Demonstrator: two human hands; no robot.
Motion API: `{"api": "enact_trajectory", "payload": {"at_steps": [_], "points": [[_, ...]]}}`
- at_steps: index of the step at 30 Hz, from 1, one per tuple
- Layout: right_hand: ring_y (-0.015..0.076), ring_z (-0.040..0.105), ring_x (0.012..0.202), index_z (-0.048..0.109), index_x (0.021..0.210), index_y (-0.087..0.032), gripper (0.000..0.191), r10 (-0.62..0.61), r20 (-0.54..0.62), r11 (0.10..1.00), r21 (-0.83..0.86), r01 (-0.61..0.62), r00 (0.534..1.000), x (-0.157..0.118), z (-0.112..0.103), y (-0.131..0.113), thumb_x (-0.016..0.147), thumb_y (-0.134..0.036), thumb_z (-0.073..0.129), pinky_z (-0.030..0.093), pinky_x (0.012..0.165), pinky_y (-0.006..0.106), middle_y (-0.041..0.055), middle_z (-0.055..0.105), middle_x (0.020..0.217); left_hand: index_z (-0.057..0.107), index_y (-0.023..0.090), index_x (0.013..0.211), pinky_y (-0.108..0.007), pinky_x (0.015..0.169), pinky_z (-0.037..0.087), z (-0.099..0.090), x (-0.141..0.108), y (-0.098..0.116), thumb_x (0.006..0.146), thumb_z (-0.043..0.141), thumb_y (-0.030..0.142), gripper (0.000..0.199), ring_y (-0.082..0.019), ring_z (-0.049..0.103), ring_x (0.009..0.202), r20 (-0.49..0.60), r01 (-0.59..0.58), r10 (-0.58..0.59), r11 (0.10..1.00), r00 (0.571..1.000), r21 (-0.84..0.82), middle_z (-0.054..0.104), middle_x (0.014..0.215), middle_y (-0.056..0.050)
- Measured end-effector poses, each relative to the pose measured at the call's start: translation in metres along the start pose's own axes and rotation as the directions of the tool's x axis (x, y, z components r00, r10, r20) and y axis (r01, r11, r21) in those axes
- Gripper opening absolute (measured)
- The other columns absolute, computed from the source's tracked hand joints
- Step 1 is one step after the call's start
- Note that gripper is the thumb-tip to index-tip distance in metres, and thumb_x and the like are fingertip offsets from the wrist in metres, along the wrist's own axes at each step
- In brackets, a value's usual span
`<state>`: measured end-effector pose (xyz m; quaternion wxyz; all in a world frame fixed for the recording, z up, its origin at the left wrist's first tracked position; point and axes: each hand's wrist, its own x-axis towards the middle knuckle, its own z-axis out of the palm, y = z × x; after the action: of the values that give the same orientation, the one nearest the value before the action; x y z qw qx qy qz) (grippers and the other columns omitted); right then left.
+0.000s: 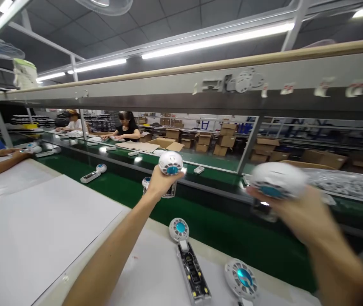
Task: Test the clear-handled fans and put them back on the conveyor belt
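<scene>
Both my arms reach out over the green conveyor belt. My left hand (162, 182) is wrapped round a white device with a round head (170, 163) and a blue centre. On the right, my right hand (299, 208) grips a similar white device (275, 180); both are smeared by motion. On the white work surface below lies a device with an open handle showing a circuit board (194, 272). Beside it rests another round-headed device (241, 278), cut off by the lower edge of the view.
Another device (94, 173) lies on the green belt (124, 182), and one stands partly behind my left hand. A person's arms (6, 161) reach in at far left. Two people sit across the line. A long shelf beam (168, 91) crosses above; cardboard boxes (228, 140) stand behind.
</scene>
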<state>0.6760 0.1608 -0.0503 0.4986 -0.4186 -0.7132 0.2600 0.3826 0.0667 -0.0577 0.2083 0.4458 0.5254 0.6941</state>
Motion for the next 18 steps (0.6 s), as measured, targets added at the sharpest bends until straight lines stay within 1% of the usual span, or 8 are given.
{"api": "enact_trajectory", "payload": {"at_steps": [2, 3, 5, 7, 9, 12, 15, 18], "points": [[0.0266, 0.07, 0.093, 0.076, 0.097, -0.012, 0.034, 0.198, 0.07, 0.98, -0.048, -0.195, 0.978, 0.004, 0.021, 0.013, 0.071, -0.031, 0.086, 0.057, 0.079, 0.035, 0.0099, 0.076, 0.096, 0.069, 0.014, 0.08, -0.028, 0.069, 0.05, 0.005, 0.008, -0.03, 0.056, 0.085, 0.021, 0.029, -0.019, 0.065, 0.076, 0.057, 0.099, -0.104, 0.991, 0.993, 0.085, 0.071, 0.076, -0.003], [0.0261, 0.071, 0.089, 0.077, 0.092, -0.01, 0.029, 0.275, 0.103, 0.961, -0.065, -0.269, 0.956, 0.005, 0.033, 0.024, 0.074, -0.031, 0.082, 0.057, 0.075, 0.033, 0.0107, 0.077, 0.091, 0.068, 0.013, 0.076, -0.029, 0.066, 0.049, 0.006, 0.011, -0.045, 0.057, 0.085, 0.02, 0.027, -0.019, 0.064, 0.072, 0.083, 0.146, -0.158, 0.98, 0.984, 0.135, 0.069, 0.071, -0.003], [0.023, 0.071, 0.083, 0.077, 0.088, -0.009, 0.024, 0.37, 0.132, 0.925, -0.142, -0.352, 0.92, 0.008, 0.054, 0.048, 0.072, -0.026, 0.083, 0.056, 0.071, 0.03, 0.0096, 0.077, 0.088, 0.067, 0.012, 0.076, -0.03, 0.065, 0.049, 0.007, 0.016, -0.075, 0.062, 0.084, 0.02, 0.023, -0.017, 0.062, 0.068, 0.119, 0.204, -0.238, 0.948, 0.964, 0.245, 0.067, 0.069, -0.002], [0.019, 0.07, 0.081, 0.074, 0.09, -0.01, 0.023, 0.455, 0.168, 0.877, -0.257, -0.406, 0.875, 0.008, 0.068, 0.07, 0.08, -0.029, 0.081, 0.057, 0.072, 0.031, 0.0068, 0.075, 0.089, 0.066, 0.012, 0.086, -0.031, 0.072, 0.052, 0.006, 0.019, -0.101, 0.075, 0.079, 0.025, 0.021, -0.016, 0.063, 0.073, 0.135, 0.212, -0.274, 0.91, 0.952, 0.356, 0.068, 0.078, -0.002], [0.0171, 0.069, 0.083, 0.07, 0.095, -0.011, 0.023, 0.529, 0.201, 0.815, -0.391, -0.428, 0.824, 0.006, 0.076, 0.086, 0.089, -0.034, 0.074, 0.058, 0.075, 0.033, 0.005, 0.072, 0.094, 0.065, 0.013, 0.097, -0.035, 0.08, 0.054, 0.001, 0.021, -0.123, 0.085, 0.073, 0.033, 0.025, -0.016, 0.065, 0.082, 0.112, 0.195, -0.277, 0.861, 0.954, 0.471, 0.069, 0.09, -0.003], [0.0188, 0.068, 0.091, 0.068, 0.104, -0.013, 0.025, 0.599, 0.214, 0.72, -0.565, -0.402, 0.772, 0.004, 0.081, 0.096, 0.095, -0.036, 0.067, 0.058, 0.082, 0.038, 0.0066, 0.07, 0.104, 0.063, 0.014, 0.107, -0.043, 0.091, 0.051, -0.005, 0.024, -0.147, 0.089, 0.068, 0.043, 0.035, -0.021, 0.064, 0.097, 0.053, 0.165, -0.261, 0.741, 0.964, 0.651, 0.067, 0.103, -0.007], [0.0213, 0.067, 0.1, 0.066, 0.112, -0.013, 0.029, 0.604, 0.196, 0.663, -0.661, -0.352, 0.772, 0.007, 0.077, 0.096, 0.096, -0.038, 0.066, 0.056, 0.089, 0.042, 0.0087, 0.068, 0.113, 0.064, 0.014, 0.107, -0.05, 0.102, 0.044, -0.01, 0.029, -0.161, 0.088, 0.067, 0.047, 0.038, -0.027, 0.058, 0.115, 0.02, 0.135, -0.251, 0.583, 0.968, 0.801, 0.064, 0.116, -0.01], [0.0242, 0.064, 0.111, 0.065, 0.118, -0.015, 0.034, 0.575, 0.12, 0.615, -0.715, -0.331, 0.809, 0.01, 0.065, 0.097, 0.098, -0.042, 0.062, 0.053, 0.096, 0.047, 0.0103, 0.065, 0.124, 0.066, 0.015, 0.108, -0.053, 0.107, 0.039, -0.022, 0.038, -0.163, 0.09, 0.062, 0.052, 0.042, -0.03, 0.051, 0.125, 0.012, 0.1, -0.236, 0.456, 0.972, 0.885, 0.06, 0.126, -0.012]]}}
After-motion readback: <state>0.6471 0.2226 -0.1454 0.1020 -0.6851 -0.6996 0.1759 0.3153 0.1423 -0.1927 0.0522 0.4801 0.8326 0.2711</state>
